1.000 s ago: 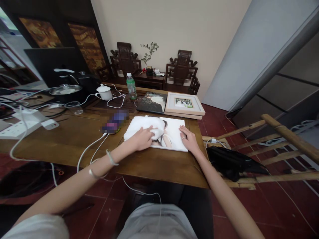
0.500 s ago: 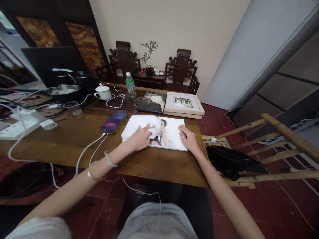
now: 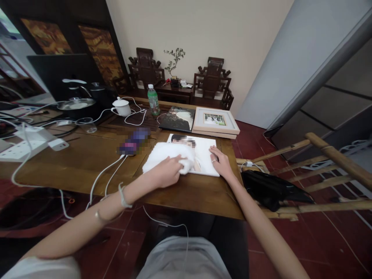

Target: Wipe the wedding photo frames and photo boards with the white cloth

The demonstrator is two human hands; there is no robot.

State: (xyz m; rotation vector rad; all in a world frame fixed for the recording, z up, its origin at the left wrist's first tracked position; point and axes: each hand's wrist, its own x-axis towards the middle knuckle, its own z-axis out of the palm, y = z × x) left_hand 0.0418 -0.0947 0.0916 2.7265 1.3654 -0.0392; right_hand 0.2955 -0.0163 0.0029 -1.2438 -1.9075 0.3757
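A large photo print lies flat on the wooden table in front of me. My left hand presses a white cloth onto the near left part of the print, fingers curled on the cloth. Flat on the print's right edge rests my right hand, fingers stretched out, a ring on one finger.
Behind the print lie a dark photo and a framed picture. A green bottle, a white teapot, a phone with white cables, and power strips sit at left. A bamboo chair with a black bag stands right.
My left hand has dragged the white cloth toward me over the print, uncovering its upper part. The right hand has stayed put.
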